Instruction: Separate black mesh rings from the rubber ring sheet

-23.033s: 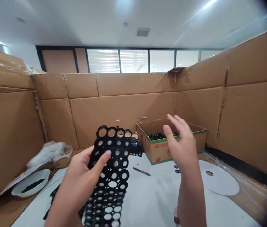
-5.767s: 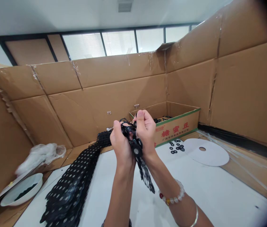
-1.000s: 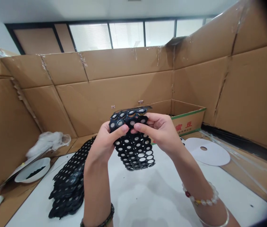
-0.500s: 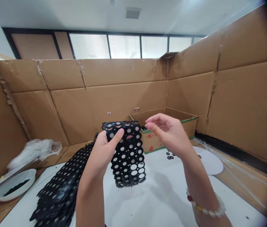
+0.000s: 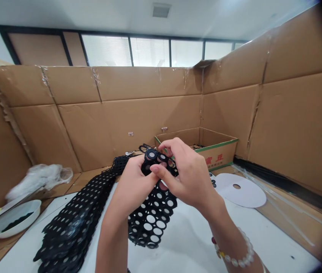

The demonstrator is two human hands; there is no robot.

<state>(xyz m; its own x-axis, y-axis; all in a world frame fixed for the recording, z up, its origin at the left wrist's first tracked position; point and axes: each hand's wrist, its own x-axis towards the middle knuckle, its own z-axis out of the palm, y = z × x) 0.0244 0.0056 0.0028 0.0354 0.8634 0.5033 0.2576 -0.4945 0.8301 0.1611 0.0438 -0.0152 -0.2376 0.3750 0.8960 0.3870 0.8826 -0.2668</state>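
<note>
Head-worn, the camera faces forward and down, close over the left hand (image 5: 131,193) and right hand (image 5: 189,178), toward cardboard walls (image 5: 127,129).

The left hand (image 5: 131,193) and right hand (image 5: 185,178) had bare forearms and short unpainted nails, with a bracelet (image 5: 232,252) of round whitish translucent beads plus red and yellow beads worn on the right.

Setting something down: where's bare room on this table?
Bare white tabletop lies between the hanging perforated black strip and the right forearm, and between that forearm and the paper disc. Crowded: the stacked black sheets at left, and the small black rings by the cardboard box.
</note>
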